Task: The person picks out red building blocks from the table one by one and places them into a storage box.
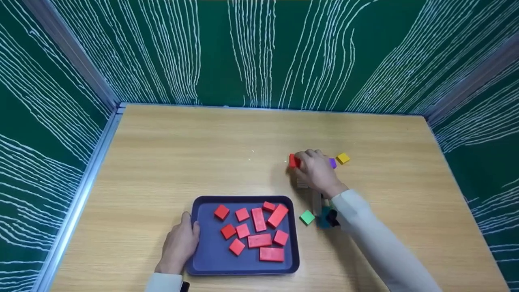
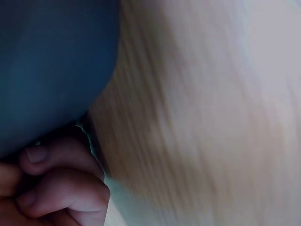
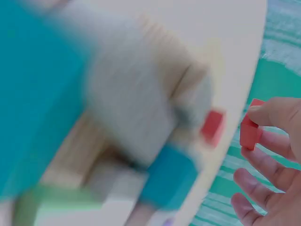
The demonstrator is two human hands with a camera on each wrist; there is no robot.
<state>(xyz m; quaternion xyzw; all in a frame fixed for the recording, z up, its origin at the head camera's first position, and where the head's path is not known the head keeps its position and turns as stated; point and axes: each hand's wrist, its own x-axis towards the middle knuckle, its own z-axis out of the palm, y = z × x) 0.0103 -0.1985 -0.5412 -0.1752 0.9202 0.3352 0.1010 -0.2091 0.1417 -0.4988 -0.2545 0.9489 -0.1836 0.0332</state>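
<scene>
My left hand [image 1: 178,245] grips the left rim of a dark blue tray [image 1: 195,263]; the left wrist view shows its fingers [image 2: 66,188] curled beside the tray's wall. Several red blocks, cubes and longer bricks such as one red brick [image 1: 271,254], lie spread in the tray. Out beyond the tray's right side, my right hand [image 1: 318,172] pinches a red block [image 3: 249,129] between thumb and fingers, above the table. Another red block [image 3: 214,127] shows blurred near it in the right wrist view.
Right of the tray lie a green block [image 1: 307,217], a teal block [image 1: 324,219], a black block [image 1: 332,218] and a long grey-brown block [image 1: 316,202]. A purple block [image 1: 333,163] and a yellow block [image 1: 343,158] sit farther back. Green walls with white lines enclose the wooden table [image 1: 162,154].
</scene>
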